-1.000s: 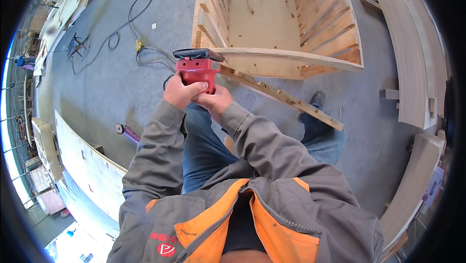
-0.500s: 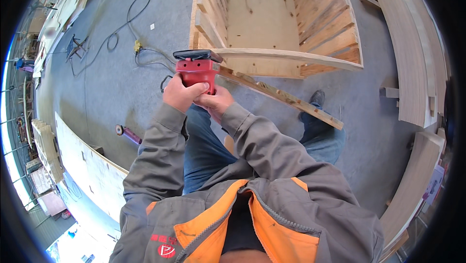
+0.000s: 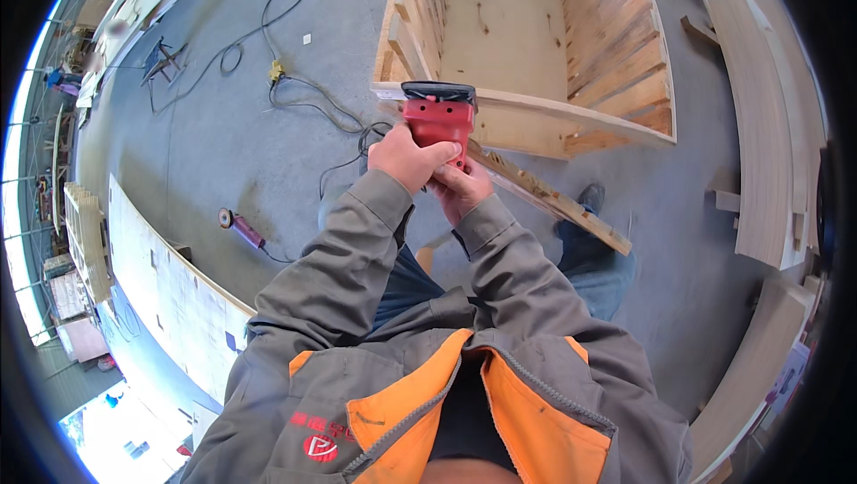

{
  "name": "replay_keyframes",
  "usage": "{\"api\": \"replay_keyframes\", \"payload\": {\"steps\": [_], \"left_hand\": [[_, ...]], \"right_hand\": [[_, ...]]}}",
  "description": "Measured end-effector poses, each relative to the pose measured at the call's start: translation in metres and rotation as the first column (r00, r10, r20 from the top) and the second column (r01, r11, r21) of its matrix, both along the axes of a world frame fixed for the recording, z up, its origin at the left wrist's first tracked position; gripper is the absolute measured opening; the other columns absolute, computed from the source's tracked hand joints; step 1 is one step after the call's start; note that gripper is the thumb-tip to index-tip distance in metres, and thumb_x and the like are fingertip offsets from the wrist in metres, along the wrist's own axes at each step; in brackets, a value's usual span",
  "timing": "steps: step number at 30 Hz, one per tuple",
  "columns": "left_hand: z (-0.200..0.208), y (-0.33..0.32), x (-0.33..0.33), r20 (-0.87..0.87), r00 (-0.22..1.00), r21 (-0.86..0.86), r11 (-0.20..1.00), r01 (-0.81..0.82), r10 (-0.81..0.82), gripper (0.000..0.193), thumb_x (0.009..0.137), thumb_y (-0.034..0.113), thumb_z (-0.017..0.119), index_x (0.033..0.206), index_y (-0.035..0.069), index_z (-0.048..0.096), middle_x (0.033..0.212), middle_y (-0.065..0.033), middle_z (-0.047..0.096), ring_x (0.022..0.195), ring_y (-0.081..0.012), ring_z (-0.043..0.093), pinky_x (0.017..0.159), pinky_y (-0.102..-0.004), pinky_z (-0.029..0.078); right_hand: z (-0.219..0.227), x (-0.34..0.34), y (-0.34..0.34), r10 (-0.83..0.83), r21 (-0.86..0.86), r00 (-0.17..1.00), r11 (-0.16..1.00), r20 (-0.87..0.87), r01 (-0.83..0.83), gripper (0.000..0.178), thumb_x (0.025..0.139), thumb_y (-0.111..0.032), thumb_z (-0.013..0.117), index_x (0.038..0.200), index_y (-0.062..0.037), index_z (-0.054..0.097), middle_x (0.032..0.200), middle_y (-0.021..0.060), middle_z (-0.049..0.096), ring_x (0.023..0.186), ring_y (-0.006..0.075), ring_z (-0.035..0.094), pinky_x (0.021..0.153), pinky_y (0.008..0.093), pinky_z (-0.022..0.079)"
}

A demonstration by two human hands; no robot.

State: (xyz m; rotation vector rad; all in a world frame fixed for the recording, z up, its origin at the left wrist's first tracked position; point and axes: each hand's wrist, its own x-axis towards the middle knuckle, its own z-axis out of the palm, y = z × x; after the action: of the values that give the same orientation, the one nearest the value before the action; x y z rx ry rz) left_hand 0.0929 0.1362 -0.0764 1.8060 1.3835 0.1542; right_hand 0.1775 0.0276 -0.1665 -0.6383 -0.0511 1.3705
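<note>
Sander (image 3: 439, 118) farther right along board (image 3: 571, 112)

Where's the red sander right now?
Head view, just above centre: the sander is in the left hand and right hand, by the left part of the crate's near edge.

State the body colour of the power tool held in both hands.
The power tool has a red body, shown best in the head view.
</note>
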Motion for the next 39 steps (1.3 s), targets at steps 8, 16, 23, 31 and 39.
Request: {"api": "replay_keyframes", "payload": {"steps": [8,16,23,31,39], "left_hand": [[-0.007,0.014,-0.027,0.037,0.999,0.003,1.0,0.002,-0.002,0.075,0.071,0.056,0.082,0.12,0.0,0.069,0.111,-0.0207,0.075,0.104,-0.0354,0.073,0.095,-0.0406,0.055],[-0.005,-0.004,-0.025,0.174,0.984,0.1,0.995,0.021,-0.039,0.069,0.07,0.055,0.082,0.111,0.0,0.071,0.107,-0.0207,0.075,0.102,-0.0366,0.072,0.096,-0.0427,0.053],[0.009,0.02,-0.056,0.057,0.998,0.142,0.989,-0.048,0.04,0.07,0.071,0.057,0.08,0.107,-0.003,0.071,0.105,-0.0222,0.075,0.1,-0.0396,0.072,0.094,-0.0439,0.053],[0.006,0.023,-0.06,-0.027,0.999,0.213,0.976,0.037,-0.032,0.069,0.072,0.058,0.075,0.103,-0.003,0.073,0.099,-0.0197,0.075,0.094,-0.0348,0.073,0.093,-0.0419,0.049],[-0.005,0.02,-0.066,0.061,0.998,0.348,0.936,-0.045,0.025,0.058,0.07,0.051,0.077,0.091,-0.003,0.071,0.09,-0.0204,0.073,0.084,-0.0367,0.071,0.082,-0.0435,0.049]], "right_hand": [[-0.007,-0.018,0.014,0.024,0.002,0.999,1.0,0.041,-0.024,0.058,0.087,-0.009,0.078,0.137,0.004,0.053,0.129,0.0148,0.064,0.117,0.0269,0.066,0.104,0.0419,0.054],[0.017,0.001,-0.005,0.132,-0.044,0.964,0.991,0.232,-0.126,0.059,0.09,-0.016,0.077,0.14,0.0019,0.051,0.134,0.0114,0.063,0.124,0.0254,0.063,0.108,0.0414,0.05],[0.012,-0.027,0.027,0.187,0.041,0.973,0.98,0.139,-0.194,0.063,0.09,-0.019,0.079,0.141,0.0022,0.05,0.136,0.0112,0.062,0.126,0.0247,0.061,0.111,0.0417,0.048],[-0.011,-0.027,0.029,0.192,0.102,0.98,0.975,0.057,-0.197,0.063,0.086,-0.013,0.077,0.141,0.0031,0.05,0.137,0.0121,0.063,0.128,0.0251,0.061,0.113,0.0396,0.047],[-0.009,-0.025,0.03,0.263,0.112,0.963,0.957,0.061,-0.269,0.071,0.086,-0.016,0.078,0.147,0.0005,0.047,0.144,0.0114,0.06,0.134,0.0251,0.057,0.117,0.0405,0.044]]}}
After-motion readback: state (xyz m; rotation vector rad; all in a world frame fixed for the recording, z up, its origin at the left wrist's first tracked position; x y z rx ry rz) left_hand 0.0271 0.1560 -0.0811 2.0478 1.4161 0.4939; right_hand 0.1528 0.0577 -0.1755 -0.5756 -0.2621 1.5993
